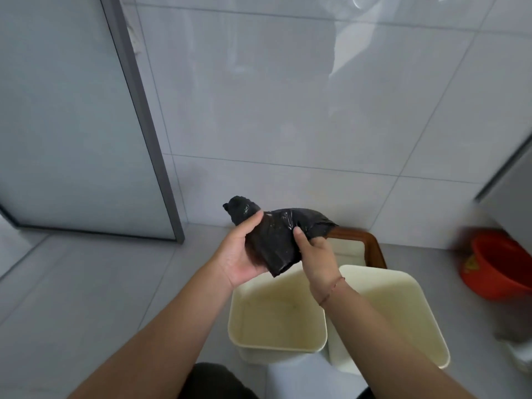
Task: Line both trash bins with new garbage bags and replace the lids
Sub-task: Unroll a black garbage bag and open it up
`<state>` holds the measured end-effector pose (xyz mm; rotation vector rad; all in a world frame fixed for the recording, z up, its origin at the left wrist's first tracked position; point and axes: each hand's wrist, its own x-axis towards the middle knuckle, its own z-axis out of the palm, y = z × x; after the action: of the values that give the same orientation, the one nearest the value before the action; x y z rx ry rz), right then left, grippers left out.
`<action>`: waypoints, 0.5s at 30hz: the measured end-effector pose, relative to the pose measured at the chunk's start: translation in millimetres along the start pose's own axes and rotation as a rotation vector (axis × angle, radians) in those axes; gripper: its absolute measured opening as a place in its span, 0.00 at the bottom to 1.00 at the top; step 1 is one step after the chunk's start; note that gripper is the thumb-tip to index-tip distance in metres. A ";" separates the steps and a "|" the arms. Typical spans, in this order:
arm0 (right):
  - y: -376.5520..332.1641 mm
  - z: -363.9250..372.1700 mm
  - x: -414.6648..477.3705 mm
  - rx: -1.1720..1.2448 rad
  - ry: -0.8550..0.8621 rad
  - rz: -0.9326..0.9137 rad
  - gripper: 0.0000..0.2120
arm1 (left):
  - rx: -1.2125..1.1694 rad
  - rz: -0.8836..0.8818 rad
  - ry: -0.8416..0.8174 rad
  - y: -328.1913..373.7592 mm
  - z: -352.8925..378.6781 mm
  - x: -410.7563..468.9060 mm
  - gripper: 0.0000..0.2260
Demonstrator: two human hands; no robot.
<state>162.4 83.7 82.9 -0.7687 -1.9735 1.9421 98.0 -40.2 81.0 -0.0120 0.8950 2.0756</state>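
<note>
A crumpled black garbage bag (273, 234) hangs in the air above the bins, held by both hands. My left hand (240, 257) cups its left side from below, thumb on top. My right hand (315, 256) pinches its right edge. Below stand two cream, unlined, open trash bins side by side: the left bin (276, 345) and the right bin (414, 286). Behind them a lid with a brown wooden rim (371, 246) leans against the wall; my right hand and the bag hide part of it.
A red plastic basin (501, 266) sits on the grey tiled floor at the right. A frosted glass door with a dark frame (144, 125) stands at the left. White wall tiles are behind the bins. A white object (302, 378) lies near my knees.
</note>
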 end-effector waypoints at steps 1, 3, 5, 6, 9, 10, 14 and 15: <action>0.9 -0.3 0.5 0.035 -0.011 0.011 0.17 | -0.026 0.003 -0.029 0.1 2.5 -0.3 0.22; -0.5 0.0 2.3 0.120 -0.015 0.029 0.17 | -0.096 0.032 -0.076 1.2 8.9 0.9 0.27; -5.2 -3.8 5.0 0.186 0.044 0.048 0.14 | -0.185 0.094 -0.092 1.3 13.9 2.4 0.30; -8.2 -7.7 7.1 0.216 0.083 0.066 0.14 | -0.207 0.145 -0.099 0.3 15.0 3.1 0.28; -12.6 -23.0 13.6 0.311 0.135 0.109 0.13 | -0.222 0.276 -0.091 -4.8 12.9 3.2 0.21; -13.5 -27.9 15.3 0.342 0.138 0.112 0.12 | -0.247 0.277 -0.088 -5.7 11.5 3.0 0.20; -13.7 -49.0 25.2 0.648 0.195 0.195 0.08 | -0.259 0.300 -0.046 -1.4 1.0 2.1 0.18; -13.0 -54.9 28.5 0.676 0.212 0.205 0.08 | -0.237 0.314 -0.026 0.6 -1.6 1.5 0.15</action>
<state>166.1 145.8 94.4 -0.9453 -1.0345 2.3160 96.2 -40.3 79.7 0.0310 0.6622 2.4595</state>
